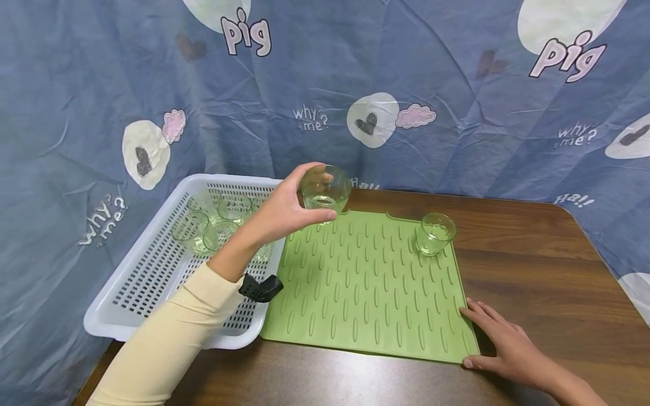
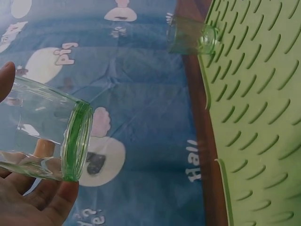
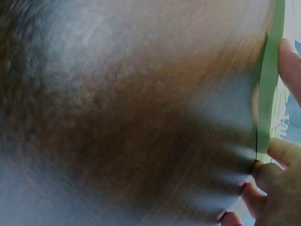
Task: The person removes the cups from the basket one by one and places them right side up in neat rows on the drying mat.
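My left hand (image 1: 276,211) holds a clear, green-tinted drinking glass (image 1: 335,189) upright above the back left of a green ribbed drying mat (image 1: 365,287). In the left wrist view, the thumb and fingers wrap the sides of this glass (image 2: 47,122), its thick green base showing. A second glass (image 1: 435,235) stands on the mat near the back right corner. At the mat's front right edge rests my right hand (image 1: 508,347), fingers spread, thumb and index fingertip touching the border. The right wrist view shows these fingertips (image 3: 282,153) along the mat's rim.
Left of the mat stands a white perforated plastic basket (image 1: 104,313), with several similar glasses (image 1: 190,231) inside. My left forearm crosses over its front right part. Both basket and mat are on a dark wooden table (image 1: 533,248), backed by a blue printed cloth (image 1: 315,67).
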Demonstrator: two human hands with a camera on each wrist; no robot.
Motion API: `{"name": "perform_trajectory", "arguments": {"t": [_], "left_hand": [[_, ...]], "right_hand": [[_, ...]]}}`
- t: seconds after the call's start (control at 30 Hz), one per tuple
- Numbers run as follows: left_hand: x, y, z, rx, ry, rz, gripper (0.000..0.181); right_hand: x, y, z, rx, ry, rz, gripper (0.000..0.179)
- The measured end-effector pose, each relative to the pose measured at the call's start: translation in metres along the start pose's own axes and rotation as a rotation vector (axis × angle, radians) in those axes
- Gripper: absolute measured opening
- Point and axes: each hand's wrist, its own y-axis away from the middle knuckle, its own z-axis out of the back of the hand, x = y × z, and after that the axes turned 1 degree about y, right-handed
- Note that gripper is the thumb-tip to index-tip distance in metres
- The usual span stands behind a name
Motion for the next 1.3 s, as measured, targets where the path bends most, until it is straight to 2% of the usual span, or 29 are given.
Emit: {"name": "perform_trajectory", "arguments": {"t": [0.2, 0.53, 0.7, 0.83, 0.97, 1.1, 1.3], "left_hand": [[0.005, -0.024, -0.017, 0.01, -0.02, 0.022, 0.085], [0.011, -0.059, -0.041, 0.067, -0.024, 0.077, 0.086], [0.021, -0.073, -0.055, 0.073, 0.025, 0.121, 0.086], [0.032, -0.08, -0.071, 0.066, 0.08, 0.176, 0.086], [0.042, -0.083, -0.087, 0.078, 0.067, 0.221, 0.085], [0.05, -0.084, -0.098, 0.08, 0.096, 0.234, 0.085], [0.057, -0.086, -0.107, 0.058, 0.126, 0.25, 0.09]], "right_hand": [[0.0, 0.0, 0.0, -0.001, -0.006, 0.004, 0.09], [0.0, 0.001, 0.001, 0.021, -0.021, -0.017, 0.09], [0.0, 0.001, 0.002, 0.02, -0.013, -0.015, 0.091], [0.0, 0.001, 0.002, 0.014, -0.016, -0.01, 0.09], [-0.002, 0.002, 0.001, -0.015, -0.004, 0.017, 0.09], [-0.003, 0.002, 0.0, -0.02, 0.005, 0.031, 0.09], [-0.003, 0.001, 0.003, -0.023, 0.008, 0.035, 0.09]]}}
